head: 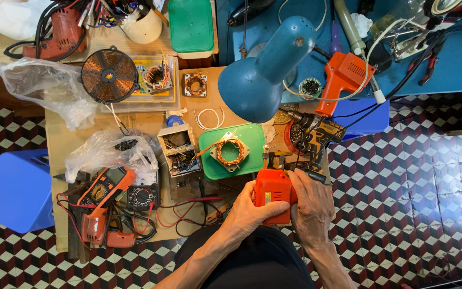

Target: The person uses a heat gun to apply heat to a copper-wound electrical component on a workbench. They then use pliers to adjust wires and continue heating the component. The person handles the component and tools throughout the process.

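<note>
Both of my hands hold an orange boxy power tool [271, 191] at the near edge of the low wooden table [60, 155]. My left hand [249, 214] wraps its lower left side and underside. My right hand [311, 206] grips its right side, fingers curled over the top. Just beyond the tool lies a green tray [209, 166] carrying a copper-wound stator [231, 151]. A yellow and black cordless drill [319, 136] lies to the right of the tray.
A blue desk lamp [258, 75] hangs over the table. Two multimeters [105, 187] with red leads sit at left, beside plastic bags [108, 152], a flat copper coil [109, 76] and an open circuit box [178, 150]. Blue stools [12, 190] flank the table. An orange glue gun [343, 77] rests on the blue bench.
</note>
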